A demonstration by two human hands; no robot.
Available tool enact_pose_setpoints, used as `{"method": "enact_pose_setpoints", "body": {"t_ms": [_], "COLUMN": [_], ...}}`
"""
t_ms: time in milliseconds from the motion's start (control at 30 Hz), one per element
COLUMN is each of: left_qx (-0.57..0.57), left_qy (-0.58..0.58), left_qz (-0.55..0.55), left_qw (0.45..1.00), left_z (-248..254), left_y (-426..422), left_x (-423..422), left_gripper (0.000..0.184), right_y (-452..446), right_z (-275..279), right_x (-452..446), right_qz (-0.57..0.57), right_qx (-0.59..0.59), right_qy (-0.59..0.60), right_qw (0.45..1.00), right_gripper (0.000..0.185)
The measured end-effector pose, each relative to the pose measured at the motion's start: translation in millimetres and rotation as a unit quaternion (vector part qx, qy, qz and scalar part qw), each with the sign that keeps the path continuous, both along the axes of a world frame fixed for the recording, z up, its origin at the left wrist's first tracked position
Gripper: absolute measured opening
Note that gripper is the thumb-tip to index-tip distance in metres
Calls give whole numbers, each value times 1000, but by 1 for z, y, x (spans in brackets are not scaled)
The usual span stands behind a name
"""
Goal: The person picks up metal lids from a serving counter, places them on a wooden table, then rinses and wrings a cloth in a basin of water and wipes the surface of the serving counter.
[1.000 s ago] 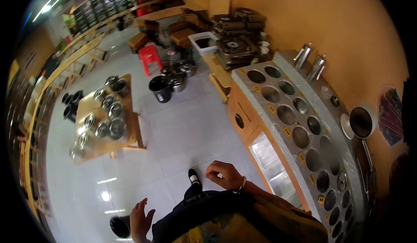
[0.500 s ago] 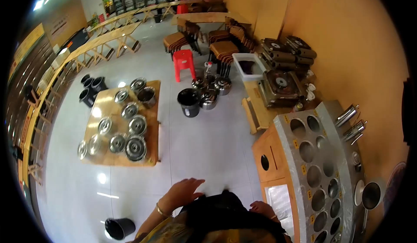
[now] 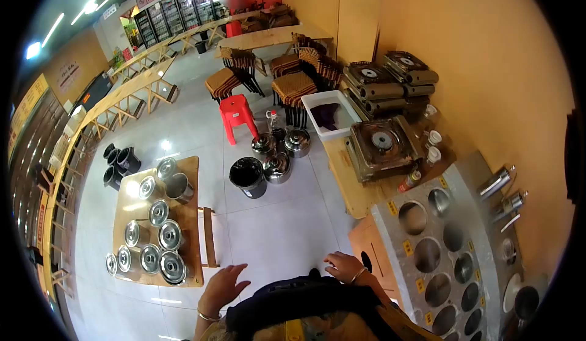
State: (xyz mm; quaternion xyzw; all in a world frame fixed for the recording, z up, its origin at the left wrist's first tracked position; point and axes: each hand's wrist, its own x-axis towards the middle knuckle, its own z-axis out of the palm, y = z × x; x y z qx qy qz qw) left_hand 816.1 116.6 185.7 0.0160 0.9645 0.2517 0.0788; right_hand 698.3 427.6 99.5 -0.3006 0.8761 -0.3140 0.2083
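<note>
My left hand (image 3: 223,290) is held out low in front of me, fingers loosely extended and nothing in them. It is nearest to the wooden table (image 3: 194,231) on the left, apart from it. On that table stand several lidded steel pots (image 3: 170,236) and an uncovered steel pot (image 3: 179,187). My right hand (image 3: 343,267) hangs in the air with fingers slightly curled but apart, also holding nothing. Beside it, without contact that I can see, is the wooden-fronted counter (image 3: 372,243), whose metal top has several round holes (image 3: 426,255).
Ahead on the floor are a black bucket (image 3: 248,185), several steel kettles (image 3: 277,169) and a red stool (image 3: 237,116). Stacked chairs (image 3: 293,88) stand behind. To the right, a wooden table (image 3: 342,182) bears a white tub (image 3: 351,130) and portable gas stoves (image 3: 384,146).
I have moved forward and the view has tilted; the bucket, stool and stoves appear closer. My right hand has risen into fuller view, and my left hand has shifted left and lower in the picture.
</note>
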Motion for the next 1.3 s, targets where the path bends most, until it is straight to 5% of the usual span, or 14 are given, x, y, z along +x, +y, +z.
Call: {"method": "enact_pose_setpoints", "body": {"t_ms": [367, 500, 667, 767, 967, 1100, 1200, 1300], "left_qx": [44, 173, 354, 574, 675, 679, 645, 626], "left_qy": [-29, -99, -92, -228, -350, -373, -410, -438], "left_qz": [22, 11, -1, 30, 108, 158, 155, 185], "left_qw": [998, 980, 931, 786, 640, 612, 625, 619], "left_z": [-25, -43, -57, -79, -105, -148, -176, -189], "left_y": [-23, -51, -53, -39, -2, 6, 3, 13], "left_x": [-157, -289, -455, -546, -685, -750, -784, -818], "left_gripper": [39, 36, 30, 32, 28, 35, 36, 36], "right_y": [-51, -77, -90, -75, -59, -63, -86, -100], "right_z": [-4, -11, -39, -61, -152, -268, -226, -219], "right_x": [-228, -343, -456, -510, -644, -729, -746, -747], "right_qz": [74, 15, -172, -287, -481, -561, -661, -606], "right_qx": [-75, -77, -220, -324, -381, -74, -36, 63], "right_qy": [6, 12, -132, -241, -308, -115, -291, -221], "right_qw": [994, 997, 951, 869, 727, 816, 691, 761], "right_gripper": [22, 22, 18, 19, 13, 36, 63, 66]}}
